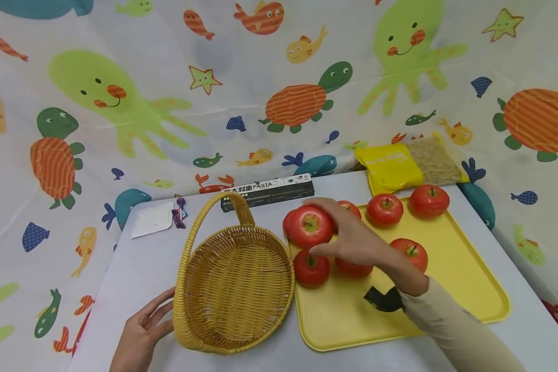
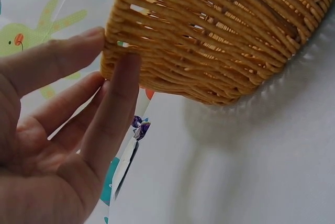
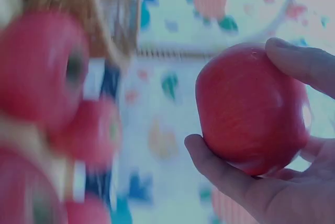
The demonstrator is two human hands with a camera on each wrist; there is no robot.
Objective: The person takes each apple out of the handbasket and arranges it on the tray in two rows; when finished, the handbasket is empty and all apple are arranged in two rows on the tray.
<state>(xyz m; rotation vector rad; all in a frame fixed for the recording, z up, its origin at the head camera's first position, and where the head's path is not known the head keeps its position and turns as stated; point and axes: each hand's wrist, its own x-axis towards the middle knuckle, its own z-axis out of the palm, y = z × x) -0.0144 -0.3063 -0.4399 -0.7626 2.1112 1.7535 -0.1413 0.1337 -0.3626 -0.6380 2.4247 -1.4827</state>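
My right hand (image 1: 355, 240) holds a red apple (image 1: 311, 226) above the left part of the yellow tray (image 1: 349, 315). In the right wrist view, the thumb and fingers curve around this apple (image 3: 251, 111). Several more red apples (image 1: 385, 209) lie on the tray, some partly hidden by the hand. To the tray's left stands a wicker basket (image 1: 239, 289) with a tall handle, and nothing lies in it. My left hand (image 1: 141, 328) is at the basket's left side; its nearly straight fingertips touch the woven wall (image 2: 209, 51) in the left wrist view.
A black and white pasta box (image 1: 269, 191) lies behind the basket. Yellow and clear food packets (image 1: 400, 164) lean at the back right. Purple-wrapped sweets (image 1: 179, 213) and a white packet (image 1: 152, 220) are at the back left. A patterned cloth (image 1: 242, 103) hangs behind the table.
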